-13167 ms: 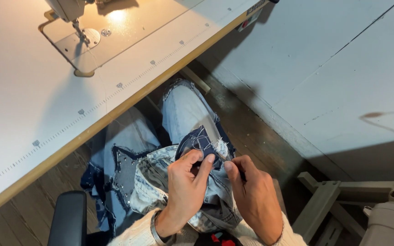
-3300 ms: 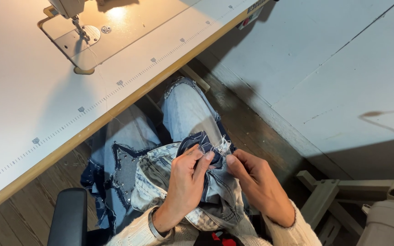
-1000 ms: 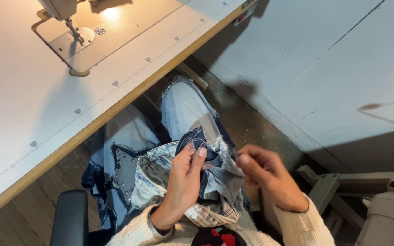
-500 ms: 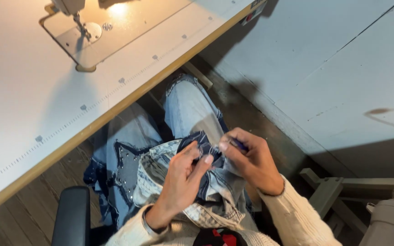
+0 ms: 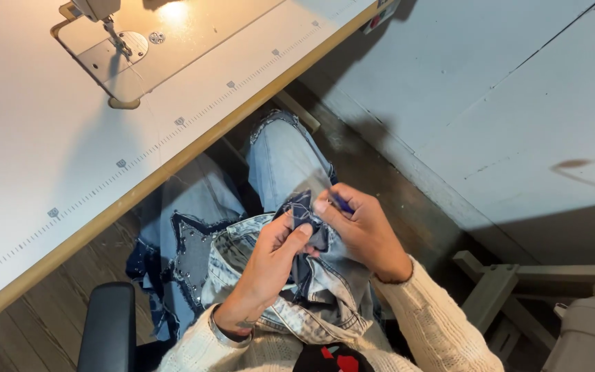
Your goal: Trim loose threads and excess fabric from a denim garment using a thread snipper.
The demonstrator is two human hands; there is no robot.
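Note:
A pale and dark blue denim garment (image 5: 311, 289) lies bunched in my lap. My left hand (image 5: 266, 272) pinches a dark blue patch (image 5: 302, 207) of it between thumb and fingers. Close against it on the right, my right hand (image 5: 363, 231) holds a small blue tool (image 5: 341, 202) with its tip at the patch. Both hands meet over my right knee, below the table's edge.
A white sewing table (image 5: 70, 165) with a ruler strip along its wooden edge fills the upper left, and the sewing machine's needle and plate (image 5: 122, 45) sit lit at the top. A black chair arm (image 5: 105, 327) is lower left. A grey wall and wooden frame stand right.
My right hand swung out to the right away from the denim, then came back against my left hand at the dark patch. The left hand kept its grip throughout.

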